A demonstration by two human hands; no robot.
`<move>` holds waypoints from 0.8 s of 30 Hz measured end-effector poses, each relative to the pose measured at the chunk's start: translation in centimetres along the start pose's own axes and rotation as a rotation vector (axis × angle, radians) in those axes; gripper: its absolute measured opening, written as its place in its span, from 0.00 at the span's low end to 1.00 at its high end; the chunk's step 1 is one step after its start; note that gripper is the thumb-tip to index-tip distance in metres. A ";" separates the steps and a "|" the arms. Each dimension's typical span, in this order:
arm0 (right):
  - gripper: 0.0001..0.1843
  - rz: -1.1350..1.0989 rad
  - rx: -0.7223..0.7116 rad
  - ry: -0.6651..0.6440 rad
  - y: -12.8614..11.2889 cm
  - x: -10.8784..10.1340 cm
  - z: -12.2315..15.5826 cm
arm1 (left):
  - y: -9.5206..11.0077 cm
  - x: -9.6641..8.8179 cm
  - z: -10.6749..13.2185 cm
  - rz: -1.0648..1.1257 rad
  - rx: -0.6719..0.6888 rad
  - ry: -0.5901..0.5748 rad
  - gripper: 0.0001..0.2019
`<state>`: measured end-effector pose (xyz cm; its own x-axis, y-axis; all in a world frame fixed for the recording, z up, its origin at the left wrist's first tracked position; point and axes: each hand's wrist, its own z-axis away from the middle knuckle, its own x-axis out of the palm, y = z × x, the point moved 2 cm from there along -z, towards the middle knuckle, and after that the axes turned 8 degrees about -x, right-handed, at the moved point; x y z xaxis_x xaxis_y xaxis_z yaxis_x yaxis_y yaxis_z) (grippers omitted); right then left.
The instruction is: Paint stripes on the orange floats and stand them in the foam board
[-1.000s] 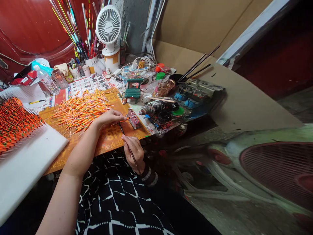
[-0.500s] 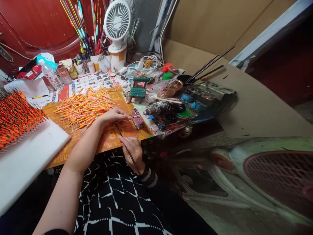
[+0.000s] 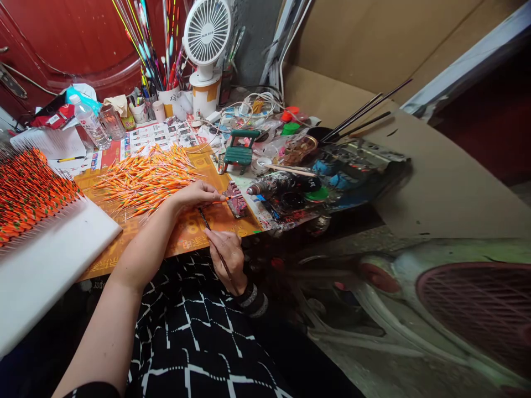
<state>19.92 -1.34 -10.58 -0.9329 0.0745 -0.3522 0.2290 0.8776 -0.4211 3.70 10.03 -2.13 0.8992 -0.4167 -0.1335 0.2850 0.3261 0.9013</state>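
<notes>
Fishing float and paintbrush, seen from your head camera. Your left hand (image 3: 199, 194) reaches across the orange-covered bench (image 3: 186, 243), its grip pinched upon one slender fishing float (image 3: 219, 201). The float lies right of the pinching fingers from your viewpoint, its long axis running nearly crosswise before you and rising slightly toward the right. Its far end is at a small pink-toothed rest (image 3: 236, 202); whether it bears on the teeth or sits just above them cannot be told at this scale.

Your right hand (image 3: 227, 257), at the near edge of the bench, has its grip closed around a dark paintbrush (image 3: 219, 251). The brush slants away from you and leftward, so its axis stands at a steep angle to that of the float. The brush tip is just below the left fingers, on the near side of the float; whether the two touch is not clear. The left hand is the nearer to the rest, while the right hand lies closer to your body.

Beyond your left forearm a loose heap of similar floats (image 3: 145, 182) spreads over the bench. Farther left, upright floats (image 3: 37, 193) stand in rows on a white foam slab (image 3: 62, 271). Right of the rest lies a paint-crusted cylindrical tool (image 3: 276, 183), its nozzle directed toward the rest.
</notes>
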 end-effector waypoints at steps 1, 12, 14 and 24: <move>0.25 0.002 -0.002 0.020 0.0 0.0 0.0 | 0.1 0.0 0.1 0.003 -0.003 0.000 0.28; 0.20 -0.067 0.036 0.123 0.3 -1.7 -0.2 | 0.0 0.0 0.3 0.060 -0.037 0.010 0.26; 0.21 -0.017 0.002 0.128 1.1 -2.7 -0.8 | 0.0 -0.3 0.4 0.054 -0.035 -0.012 0.27; 0.14 0.480 -0.129 0.011 5.3 -6.8 -6.6 | 1.2 -0.8 3.9 0.003 0.025 -0.136 0.21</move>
<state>25.67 5.93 -4.86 -0.7335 0.4895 -0.4716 0.5983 0.7942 -0.1061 2.06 7.44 0.68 0.8462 -0.5274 -0.0757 0.2727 0.3065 0.9120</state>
